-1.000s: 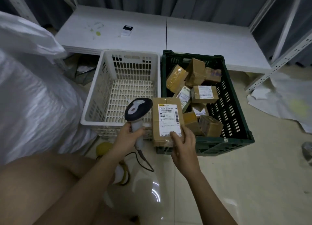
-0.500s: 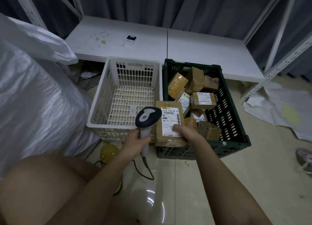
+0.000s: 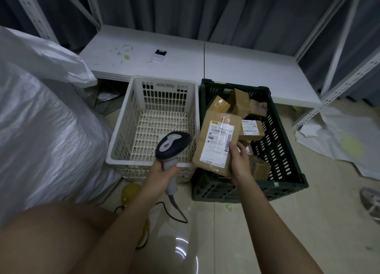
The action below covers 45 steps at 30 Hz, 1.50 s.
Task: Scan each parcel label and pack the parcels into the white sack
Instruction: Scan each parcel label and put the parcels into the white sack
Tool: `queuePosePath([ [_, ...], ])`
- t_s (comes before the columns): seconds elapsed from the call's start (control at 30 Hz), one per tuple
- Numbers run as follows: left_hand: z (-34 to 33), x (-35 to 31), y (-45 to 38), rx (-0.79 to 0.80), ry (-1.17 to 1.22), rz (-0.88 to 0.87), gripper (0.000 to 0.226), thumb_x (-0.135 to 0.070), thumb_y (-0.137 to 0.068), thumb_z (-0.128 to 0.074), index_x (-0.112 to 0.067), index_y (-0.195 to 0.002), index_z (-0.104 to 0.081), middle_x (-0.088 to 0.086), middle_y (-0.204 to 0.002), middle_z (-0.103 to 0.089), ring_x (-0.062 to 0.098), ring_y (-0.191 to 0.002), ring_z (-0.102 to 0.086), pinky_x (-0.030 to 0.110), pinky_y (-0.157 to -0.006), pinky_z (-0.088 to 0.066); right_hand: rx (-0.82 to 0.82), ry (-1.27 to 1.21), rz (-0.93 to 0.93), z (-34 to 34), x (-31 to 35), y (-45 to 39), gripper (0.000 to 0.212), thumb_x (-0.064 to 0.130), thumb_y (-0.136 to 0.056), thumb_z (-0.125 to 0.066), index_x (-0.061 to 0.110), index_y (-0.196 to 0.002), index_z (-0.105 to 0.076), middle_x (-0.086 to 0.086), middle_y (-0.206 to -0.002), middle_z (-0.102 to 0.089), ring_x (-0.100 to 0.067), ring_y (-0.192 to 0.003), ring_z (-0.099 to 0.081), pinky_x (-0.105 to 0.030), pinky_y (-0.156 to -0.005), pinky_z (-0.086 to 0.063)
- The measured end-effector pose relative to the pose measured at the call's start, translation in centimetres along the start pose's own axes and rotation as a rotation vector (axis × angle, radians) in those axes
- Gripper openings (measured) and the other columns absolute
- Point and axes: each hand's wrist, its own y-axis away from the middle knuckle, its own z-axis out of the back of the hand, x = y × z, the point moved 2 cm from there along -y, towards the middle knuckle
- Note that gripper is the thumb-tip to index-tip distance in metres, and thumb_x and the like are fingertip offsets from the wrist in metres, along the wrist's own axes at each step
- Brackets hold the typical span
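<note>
My right hand [image 3: 239, 162] grips a brown cardboard parcel [image 3: 218, 142] by its lower right edge, white label facing up, tilted over the front left of the green crate [image 3: 287, 166]. My left hand [image 3: 162, 173] holds the handle of a corded barcode scanner [image 3: 171, 145], whose dark head sits just left of the parcel, over the white basket's front rim. Several more brown parcels [image 3: 239, 104] lie in the green crate. The big white sack [image 3: 41, 129] bulges at the left.
An empty white slatted basket [image 3: 121, 142] stands left of the crate. A low white shelf [image 3: 236, 61] behind them carries a small device [image 3: 159, 54]. Metal rack posts rise at both sides. Crumpled white sheets [image 3: 345, 140] lie on the tiled floor at right. My bare knee fills the lower left.
The parcel has tilted clockwise and shifted right over the crate. The scanner head stays close to its left edge. The camera has tipped up a little.
</note>
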Motion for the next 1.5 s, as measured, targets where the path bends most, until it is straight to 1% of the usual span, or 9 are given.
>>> queuePosePath([
  [0.1,-0.3,-1.3,0.0,-0.006,-0.032,-0.109,0.036,-0.008,-0.090,-0.063,-0.033,-0.113,-0.053,-0.011,-0.109,-0.061,0.009,-0.100,-0.059,0.029,-0.090,-0.048,0.021,-0.028,0.118,0.5,0.7,0.5,0.045,0.029,-0.091,-0.067,0.025,-0.131,-0.048,0.002,-0.117,-0.064,-0.015,-0.105,-0.064,-0.040,-0.091,-0.054],
  [0.3,-2.4,-3.0,0.6,0.058,-0.142,-0.249,0.044,-0.016,-0.089,-0.065,-0.020,-0.130,-0.051,-0.010,-0.119,-0.062,0.001,-0.109,-0.058,0.014,-0.090,-0.046,0.045,0.109,0.231,0.3,0.7,0.9,0.056,0.024,-0.087,-0.072,0.016,-0.137,-0.049,0.001,-0.119,-0.064,-0.015,-0.108,-0.064,-0.033,-0.089,-0.055],
  [0.67,-3.4,-3.4,1.1,0.059,-0.260,-0.280,0.045,-0.020,-0.090,-0.063,-0.023,-0.132,-0.048,-0.007,-0.126,-0.060,0.008,-0.118,-0.053,0.028,-0.102,-0.041,0.045,0.060,0.233,1.0,1.5,0.8,0.058,0.025,-0.088,-0.070,0.016,-0.139,-0.047,0.007,-0.114,-0.062,-0.017,-0.109,-0.063,-0.039,-0.095,-0.053],
  [0.8,-3.5,-3.6,1.2,0.056,-0.264,-0.285,0.041,-0.019,-0.091,-0.063,-0.030,-0.127,-0.047,-0.011,-0.123,-0.058,0.007,-0.117,-0.052,0.024,-0.098,-0.039,0.047,0.062,0.242,1.0,1.5,0.7,0.058,0.025,-0.087,-0.070,0.016,-0.140,-0.047,0.003,-0.118,-0.063,-0.018,-0.110,-0.063,-0.038,-0.094,-0.054],
  [1.0,-3.8,-4.0,1.4,0.056,-0.262,-0.289,0.046,-0.017,-0.091,-0.063,-0.022,-0.133,-0.047,-0.008,-0.127,-0.058,0.006,-0.118,-0.051,0.024,-0.100,-0.039,0.051,0.049,0.236,1.1,1.6,1.0,0.059,0.025,-0.087,-0.071,0.016,-0.140,-0.047,0.002,-0.117,-0.063,-0.016,-0.109,-0.064,-0.040,-0.095,-0.054],
  [1.17,-3.2,-5.2,1.8,0.021,-0.233,-0.299,0.040,-0.016,-0.090,-0.064,-0.028,-0.125,-0.049,-0.017,-0.115,-0.060,0.003,-0.112,-0.055,0.012,-0.087,-0.041,0.080,0.031,0.240,0.3,2.4,2.2,0.054,0.026,-0.086,-0.072,0.019,-0.135,-0.051,0.003,-0.112,-0.067,-0.014,-0.105,-0.065,-0.041,-0.095,-0.054],
  [1.3,-1.4,-9.1,3.1,-0.089,-0.182,-0.397,0.042,-0.012,-0.089,-0.064,-0.023,-0.127,-0.047,-0.018,-0.112,-0.057,-0.010,-0.099,-0.052,-0.002,-0.078,-0.038,0.148,-0.014,0.283,-2.7,5.2,4.4,0.058,0.024,-0.085,-0.074,0.016,-0.136,-0.048,-0.002,-0.116,-0.067,-0.017,-0.104,-0.067,-0.043,-0.094,-0.055],
  [1.4,1.6,-13.6,4.8,-0.206,-0.155,-0.479,0.042,-0.012,-0.090,-0.062,-0.023,-0.127,-0.044,-0.012,-0.117,-0.056,0.001,-0.107,-0.053,0.010,-0.088,-0.039,0.235,-0.012,0.368,-6.6,9.3,7.2,0.058,0.028,-0.083,-0.074,0.017,-0.135,-0.049,0.001,-0.115,-0.067,-0.013,-0.101,-0.067,-0.033,-0.086,-0.057],
  [1.5,5.3,-18.2,7.5,-0.341,-0.120,-0.585,0.044,-0.011,-0.089,-0.063,-0.020,-0.129,-0.045,-0.006,-0.124,-0.056,0.009,-0.117,-0.052,0.022,-0.096,-0.040,0.358,-0.017,0.455,-11.5,14.1,11.3,0.040,0.027,-0.086,-0.072,0.024,-0.120,-0.051,0.004,-0.110,-0.066,-0.004,-0.096,-0.065,-0.014,-0.069,-0.054],
])
